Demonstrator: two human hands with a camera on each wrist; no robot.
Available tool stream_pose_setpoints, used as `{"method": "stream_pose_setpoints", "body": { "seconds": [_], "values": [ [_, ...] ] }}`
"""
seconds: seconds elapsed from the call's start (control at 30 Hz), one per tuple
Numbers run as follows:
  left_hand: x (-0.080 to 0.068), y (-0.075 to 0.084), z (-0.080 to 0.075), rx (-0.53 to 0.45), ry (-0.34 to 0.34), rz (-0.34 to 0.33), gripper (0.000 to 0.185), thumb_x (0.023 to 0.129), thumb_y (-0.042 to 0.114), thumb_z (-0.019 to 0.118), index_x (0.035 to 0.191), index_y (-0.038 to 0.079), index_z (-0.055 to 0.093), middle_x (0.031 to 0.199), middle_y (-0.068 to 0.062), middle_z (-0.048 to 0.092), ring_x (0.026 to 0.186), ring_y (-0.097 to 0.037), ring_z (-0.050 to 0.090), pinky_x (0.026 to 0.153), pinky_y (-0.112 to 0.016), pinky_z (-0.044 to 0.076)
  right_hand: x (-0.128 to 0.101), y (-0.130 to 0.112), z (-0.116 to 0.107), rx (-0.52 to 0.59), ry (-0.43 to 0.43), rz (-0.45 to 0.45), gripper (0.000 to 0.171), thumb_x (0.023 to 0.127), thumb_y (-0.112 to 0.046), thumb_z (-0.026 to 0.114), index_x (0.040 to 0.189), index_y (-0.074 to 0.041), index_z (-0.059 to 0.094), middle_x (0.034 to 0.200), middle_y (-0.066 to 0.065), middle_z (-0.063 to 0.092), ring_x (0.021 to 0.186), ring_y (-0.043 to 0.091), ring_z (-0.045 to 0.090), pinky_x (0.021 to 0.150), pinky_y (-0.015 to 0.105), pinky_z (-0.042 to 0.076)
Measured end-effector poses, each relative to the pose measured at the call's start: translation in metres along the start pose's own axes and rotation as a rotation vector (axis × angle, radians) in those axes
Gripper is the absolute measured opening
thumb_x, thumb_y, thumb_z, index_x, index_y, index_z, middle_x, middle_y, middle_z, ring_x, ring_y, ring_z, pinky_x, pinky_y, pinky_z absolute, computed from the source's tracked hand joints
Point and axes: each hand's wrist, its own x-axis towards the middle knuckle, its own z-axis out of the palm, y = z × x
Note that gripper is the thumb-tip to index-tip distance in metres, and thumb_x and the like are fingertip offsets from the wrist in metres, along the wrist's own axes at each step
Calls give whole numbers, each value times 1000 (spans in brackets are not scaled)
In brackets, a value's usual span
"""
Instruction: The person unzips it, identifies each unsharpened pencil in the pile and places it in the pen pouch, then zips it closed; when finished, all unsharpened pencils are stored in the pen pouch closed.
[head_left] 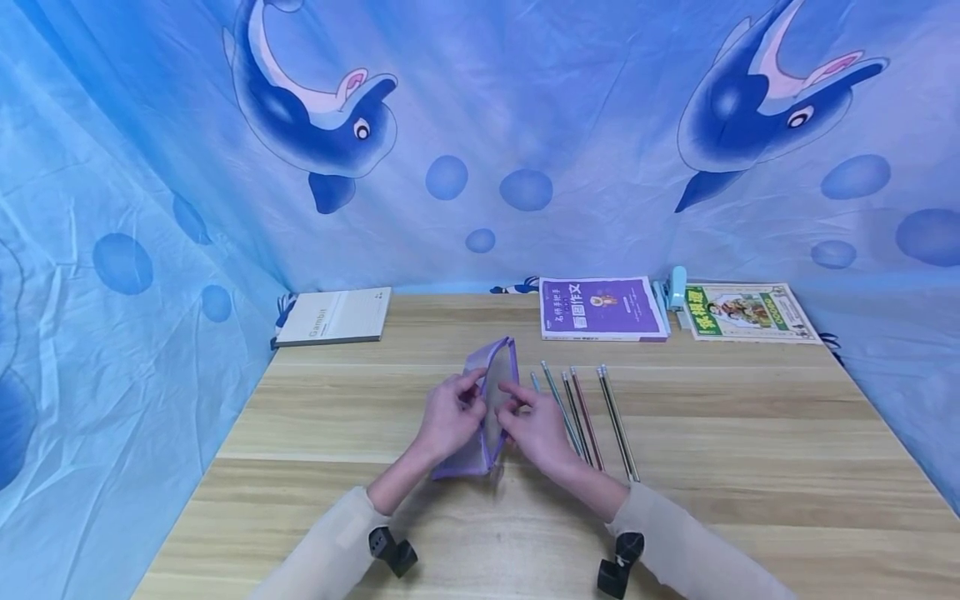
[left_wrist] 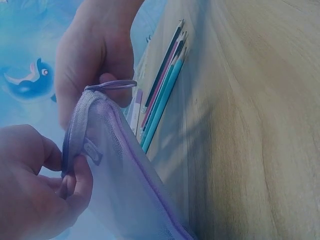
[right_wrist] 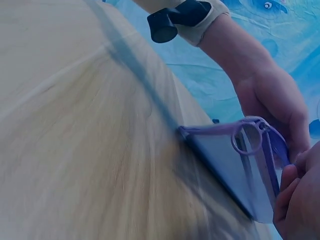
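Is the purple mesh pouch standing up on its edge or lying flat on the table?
Standing on edge: the purple mesh pouch rises off the table, gripped by the left hand and right hand.

Both forearms reach forward from the lower edge of the head view and angle inward, so the two hands meet near the middle. Each arm wears a pale beige sleeve that ends at the wrist, with a small black device strapped on the underside. The left hand [head_left: 448, 417] has its fingers curled and its thumb pressed toward them in a pinch, palm turned to the right. The right hand [head_left: 536, 427] faces it, palm turned left, its fingertips [head_left: 507, 390] bent and pinching too. The knuckles of both hands are raised and the wrists are slightly lifted, close together.
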Motion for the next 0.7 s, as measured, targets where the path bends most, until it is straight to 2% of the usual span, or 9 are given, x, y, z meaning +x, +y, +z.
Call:
{"method": "stream_pose_setpoints", "body": {
  "seconds": [0.1, 0.2, 0.33, 0.43, 0.57, 0.7],
  "values": [
    [0, 0, 0, 2, 3, 10, 48, 81, -10, 61, 129, -9, 61, 87, -8, 61, 76, -20, 60, 58, -25, 55, 0, 0, -9, -14, 0, -24, 39, 84, 6, 66, 124, 5, 66, 89, 9, 65, 60, 43, 63, 40, 23, 48],
    [1, 0, -1, 6, 1, 33, 47, 81, -10, 61, 129, -10, 61, 87, -9, 61, 76, -20, 60, 58, -25, 55, 4, 0, -28, -59, -10, -32, 33, 85, 4, 66, 119, 3, 69, 89, 13, 67, 65, 42, 64, 43, 27, 50],
    [2, -1, -2, 15, 0, 59, 47, 81, -10, 61, 128, -11, 61, 87, -12, 62, 75, -20, 60, 59, -24, 56, 14, 2, -64, -185, -39, -52, 29, 86, 2, 64, 115, 4, 71, 91, 13, 69, 71, 29, 64, 56, 29, 56],
    [2, -2, -2, 22, 3, 62, 46, 81, -9, 61, 128, -10, 61, 87, -12, 62, 75, -20, 60, 58, -24, 55, 20, 6, -93, -283, -48, -72, 27, 88, 2, 63, 114, 6, 70, 92, 13, 69, 74, 20, 62, 61, 25, 55],
    [2, -3, -2, 19, 5, 62, 46, 81, -9, 61, 127, -11, 62, 87, -12, 63, 74, -20, 60, 58, -24, 55, 20, 16, -126, -378, -46, -65, 27, 89, 3, 63, 115, 7, 69, 97, 16, 69, 78, 22, 62, 63, 25, 55],
    [1, -3, -1, 7, 3, 50, 45, 82, -10, 62, 127, -10, 62, 87, -11, 62, 75, -20, 60, 59, -24, 56, 13, 28, -147, -453, -54, -54, 30, 88, 5, 64, 118, 8, 67, 97, 16, 68, 80, 22, 62, 64, 25, 55]
  ]
}}
